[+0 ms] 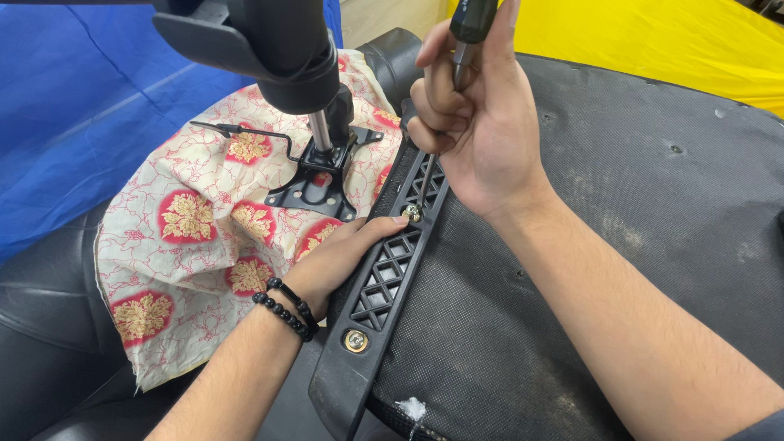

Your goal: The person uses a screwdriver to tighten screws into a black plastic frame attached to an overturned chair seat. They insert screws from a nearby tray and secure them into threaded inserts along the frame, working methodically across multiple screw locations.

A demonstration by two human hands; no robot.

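right hand (474,131) fisted round screwdriver (457,73), handle top cut off; left hand (343,257) pressed against black bracket (384,286), fingers hidden; tip at screw (412,213)

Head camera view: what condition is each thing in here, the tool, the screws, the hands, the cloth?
Screwdriver: upright, shaft running down toward the upper screw.
Right hand: closed around the screwdriver.
Left hand: resting on the black plastic bracket, thumb beside the upper screw.
Upper screw: in its hole, being worked on.
Lower screw: seated with its washer.
Patterned cloth: spread out, wrinkled.
Metal chair mechanism: lying on the cloth.
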